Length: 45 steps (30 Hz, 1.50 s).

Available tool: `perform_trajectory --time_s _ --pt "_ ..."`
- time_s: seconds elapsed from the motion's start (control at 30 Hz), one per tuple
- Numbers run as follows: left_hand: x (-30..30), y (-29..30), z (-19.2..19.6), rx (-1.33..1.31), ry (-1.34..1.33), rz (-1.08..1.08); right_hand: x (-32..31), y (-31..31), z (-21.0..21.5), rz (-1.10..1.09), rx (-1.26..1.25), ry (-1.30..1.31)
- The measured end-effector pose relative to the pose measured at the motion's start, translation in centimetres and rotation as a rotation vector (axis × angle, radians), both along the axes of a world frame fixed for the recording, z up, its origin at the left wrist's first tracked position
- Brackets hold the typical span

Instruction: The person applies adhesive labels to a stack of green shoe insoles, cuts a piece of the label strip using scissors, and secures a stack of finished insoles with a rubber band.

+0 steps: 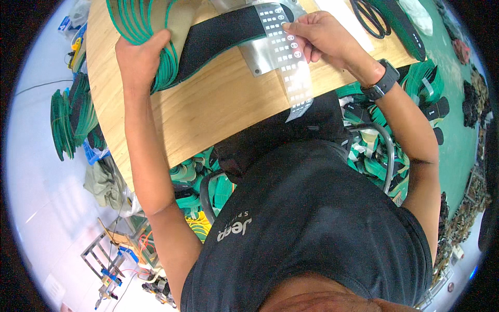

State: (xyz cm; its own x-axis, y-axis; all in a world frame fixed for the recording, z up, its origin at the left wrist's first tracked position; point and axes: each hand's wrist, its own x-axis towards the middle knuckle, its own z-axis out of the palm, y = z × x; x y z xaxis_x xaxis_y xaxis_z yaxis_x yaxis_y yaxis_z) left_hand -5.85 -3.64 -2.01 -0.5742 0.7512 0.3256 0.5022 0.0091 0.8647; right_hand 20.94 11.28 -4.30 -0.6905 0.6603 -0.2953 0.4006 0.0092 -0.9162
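- The person's left hand is pressing down on a fanned stack of green-edged insoles at the far left of the wooden desk, fingers curled over the stack's edge and gripping it.
- The right hand is pinching a long clear strip of stickers, fingers closed on its far end; the strip is hanging over the near edge of the desk.
- One black insole is lying across the middle, touching the stack and running under the strip, on top of a metal plate.
- Judging by looks, those insoles are light, soft and bendy, so the stack is probably wanting to slide apart; a flat palm with fingers hooked over the edge seems the sane hold.
- The sticker strip is looking flimsy and slick, likely curling and clinging; pinching it near the end, by the edges, seems best.
- Black scissors are sitting far right, well apart from both hands.
- More green insoles are piling up on the floor to the left.
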Motion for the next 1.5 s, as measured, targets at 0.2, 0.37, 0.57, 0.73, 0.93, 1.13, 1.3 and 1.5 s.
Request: perform_trajectory --time_s 0.2,0.37,0.57,0.73,0.93,1.13,1.3,1.5 --pt "0.1 0.1 0.2 -0.013 0.029 -0.004 -0.2 0.3 0.1 0.013 -0.005 -0.039" --pt "0.2 0.3 0.0 -0.026 -0.024 0.040 -0.2 0.4 0.2 0.001 -0.034 -0.049" --pt "1.1 0.1 0.3 -0.078 0.000 0.095 -0.4 0.0 1.1 -0.015 -0.081 -0.075" --pt "1.9 0.0 0.6 -0.138 0.025 0.029 -0.3 -0.4 1.4 -0.015 -0.106 -0.053" --pt "4.7 1.1 0.9 -0.365 0.613 -0.107 0.1 -0.6 0.8 0.000 -0.068 -0.017" --pt "3.6 1.1 0.2 -0.314 0.481 -0.183 0.1 -1.0 1.2 -0.036 -0.081 0.035" --pt "2.6 1.0 0.1 -0.269 0.348 -0.110 0.4 -0.8 1.6 -0.049 -0.078 0.068" --pt "2.4 1.1 -0.2 -0.265 0.364 -0.093 0.4 -0.5 0.9 -0.022 -0.100 0.104"
